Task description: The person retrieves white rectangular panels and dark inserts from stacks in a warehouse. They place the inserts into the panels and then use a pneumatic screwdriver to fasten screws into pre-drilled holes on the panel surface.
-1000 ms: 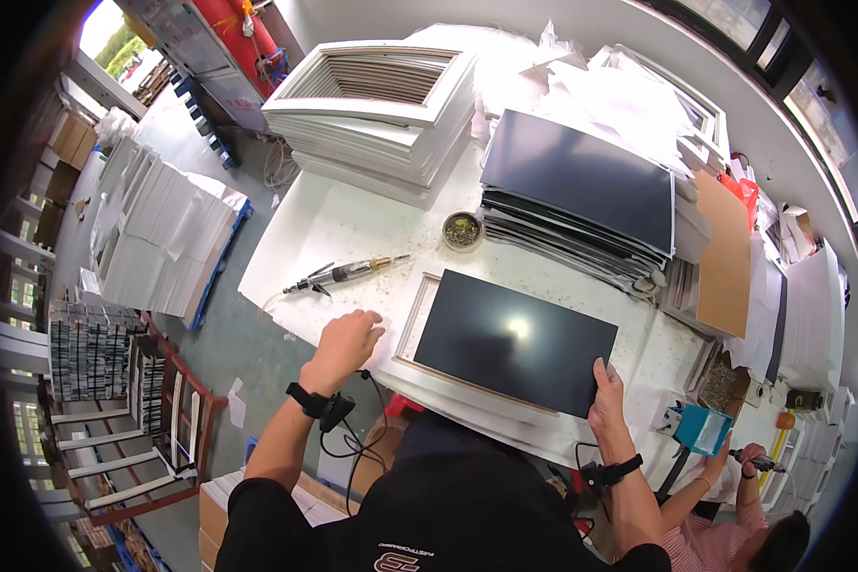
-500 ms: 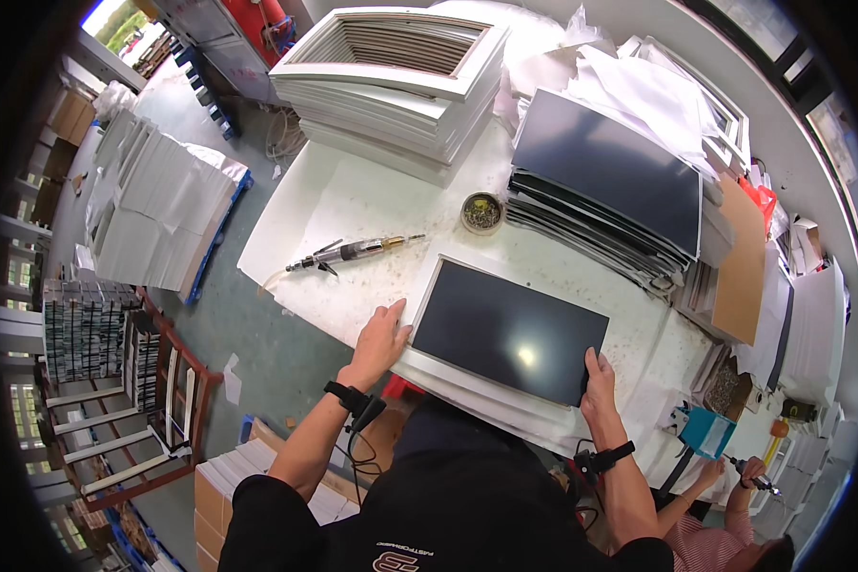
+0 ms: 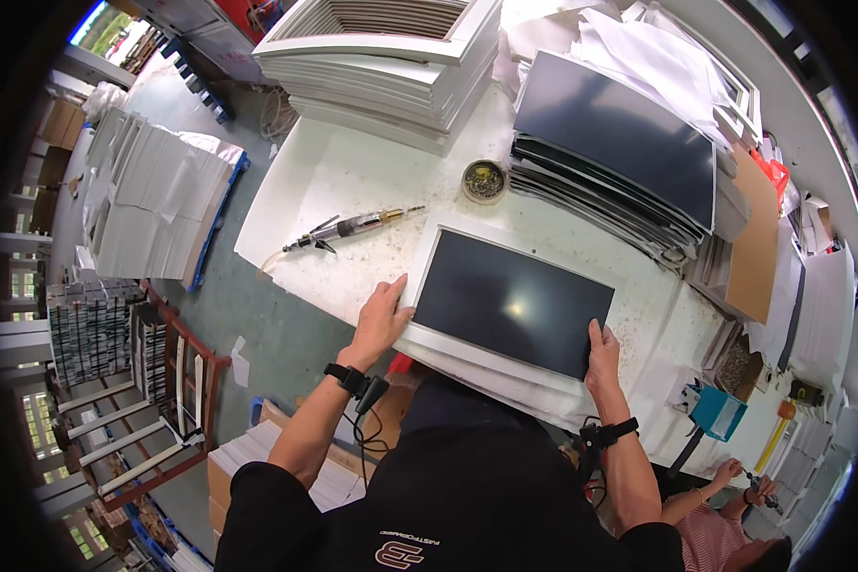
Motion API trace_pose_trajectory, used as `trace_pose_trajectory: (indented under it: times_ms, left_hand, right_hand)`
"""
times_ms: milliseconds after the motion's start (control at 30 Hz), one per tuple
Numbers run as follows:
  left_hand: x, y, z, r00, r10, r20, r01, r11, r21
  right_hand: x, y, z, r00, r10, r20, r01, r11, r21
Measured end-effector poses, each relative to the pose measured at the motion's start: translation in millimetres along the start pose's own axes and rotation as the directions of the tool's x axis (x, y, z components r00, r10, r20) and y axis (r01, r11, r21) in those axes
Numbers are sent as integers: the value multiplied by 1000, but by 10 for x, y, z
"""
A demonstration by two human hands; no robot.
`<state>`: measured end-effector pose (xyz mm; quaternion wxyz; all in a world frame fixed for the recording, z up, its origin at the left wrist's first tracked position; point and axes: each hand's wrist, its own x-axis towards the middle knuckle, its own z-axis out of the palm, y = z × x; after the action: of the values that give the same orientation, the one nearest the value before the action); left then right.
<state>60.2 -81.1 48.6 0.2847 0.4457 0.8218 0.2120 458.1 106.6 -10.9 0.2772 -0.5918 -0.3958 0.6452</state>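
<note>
A dark glossy rectangular panel (image 3: 510, 303) lies within a white frame (image 3: 437, 336) at the near edge of the table, tilted down to the right. My left hand (image 3: 383, 319) grips the frame's left side, thumb at its edge. At the panel's right end, my right hand (image 3: 602, 358) is closed on the edge with its thumb on top; the fingers underneath are hidden. Beyond the frame lies a metal power screwdriver (image 3: 357, 225), touched by neither hand. A round tin (image 3: 483, 181) of small screws stands behind the panel.
Stacked white frames (image 3: 381, 81) rise at the table's back left, a pile of dark panels (image 3: 620, 143) at the back right. A teal box-shaped holder (image 3: 717, 414) stands to the right, near a co-worker's hand (image 3: 726, 471). Pallet-stacked white boards (image 3: 157, 205) occupy the floor at left.
My view has shifted slightly, so the table's things sit higher in the picture. Both hands keep their places at the frame and panel. The co-worker's hands have moved a little.
</note>
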Motion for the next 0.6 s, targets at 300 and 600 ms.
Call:
trace_pose_trajectory:
  times_ms: [300, 600]
  left_hand:
    - [-10, 58, 115, 1000, -10, -29, 11, 999, 33]
    - [-36, -23, 20, 996, 50, 78, -48, 999, -27]
  right_hand:
    - [46, -634, -53, 935, -247, 256, 279, 61, -958]
    - [-153, -596, -154, 922, -123, 367, 387, 266, -883]
